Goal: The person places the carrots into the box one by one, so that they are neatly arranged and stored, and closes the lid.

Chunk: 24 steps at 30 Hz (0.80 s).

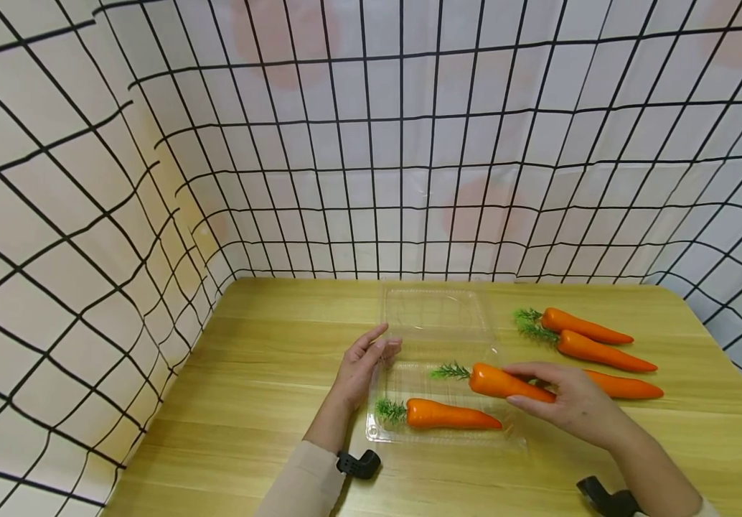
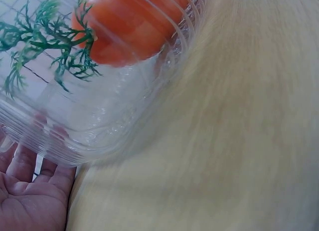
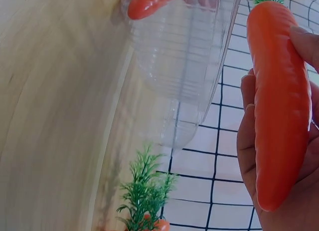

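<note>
My right hand (image 1: 574, 403) grips an orange carrot (image 1: 486, 380) with green leafy tops, holding it over the right part of a clear plastic clamshell box (image 1: 371, 429). In the right wrist view, thumb and fingers wrap the carrot (image 3: 279, 101) from both sides. A second carrot (image 1: 451, 414) lies in the front half of the box, its leaves toward the left. My left hand (image 1: 359, 368) is at the box's left side, and in the left wrist view its fingers (image 2: 22, 161) touch the clear wall with the palm up.
To the right on the wooden table (image 1: 261, 345) lie more carrots: one at the back (image 1: 584, 325), another just before it (image 1: 606, 352), and a third (image 1: 626, 385) partly behind my right hand. The box's lid (image 1: 435, 309) lies folded back. A black-grid wall covering (image 1: 410, 172) surrounds the table.
</note>
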{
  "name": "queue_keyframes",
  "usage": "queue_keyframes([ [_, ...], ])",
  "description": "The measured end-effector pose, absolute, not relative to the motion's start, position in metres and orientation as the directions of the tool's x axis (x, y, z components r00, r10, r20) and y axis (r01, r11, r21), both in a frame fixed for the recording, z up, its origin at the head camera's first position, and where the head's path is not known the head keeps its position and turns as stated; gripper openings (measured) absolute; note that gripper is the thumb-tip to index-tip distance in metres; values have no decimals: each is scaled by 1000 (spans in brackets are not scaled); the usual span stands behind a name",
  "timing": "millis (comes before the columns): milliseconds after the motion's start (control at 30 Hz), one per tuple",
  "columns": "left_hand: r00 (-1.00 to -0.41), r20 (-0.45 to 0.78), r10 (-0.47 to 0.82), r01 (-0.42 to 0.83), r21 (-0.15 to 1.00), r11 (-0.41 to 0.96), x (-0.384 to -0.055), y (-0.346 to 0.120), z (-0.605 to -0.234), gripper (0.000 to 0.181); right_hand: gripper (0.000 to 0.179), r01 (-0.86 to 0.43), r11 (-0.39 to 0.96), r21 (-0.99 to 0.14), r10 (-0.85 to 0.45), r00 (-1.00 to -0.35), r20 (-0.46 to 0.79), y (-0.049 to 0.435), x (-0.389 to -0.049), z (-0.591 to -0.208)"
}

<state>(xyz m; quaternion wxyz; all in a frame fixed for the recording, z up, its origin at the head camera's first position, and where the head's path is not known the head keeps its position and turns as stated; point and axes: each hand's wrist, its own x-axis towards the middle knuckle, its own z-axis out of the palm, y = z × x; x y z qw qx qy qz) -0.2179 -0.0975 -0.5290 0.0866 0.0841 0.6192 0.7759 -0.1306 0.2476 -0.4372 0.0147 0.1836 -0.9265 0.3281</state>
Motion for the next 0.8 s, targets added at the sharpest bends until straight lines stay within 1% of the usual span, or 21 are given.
queue_keyframes([
  [233,-970,25,240,-30,974,-224,-217,-98,-528,51,40,-348,728,-590,-342,-931,127,239,-134,-436],
  [467,-969,34,245,-21,976,-215,-218,-98,-528,52,39,-391,716,-579,-378,-914,150,228,-138,-436],
  [800,-969,37,243,-17,976,-216,-218,-98,-528,51,39,-411,700,-584,-404,-902,150,217,-146,-440],
])
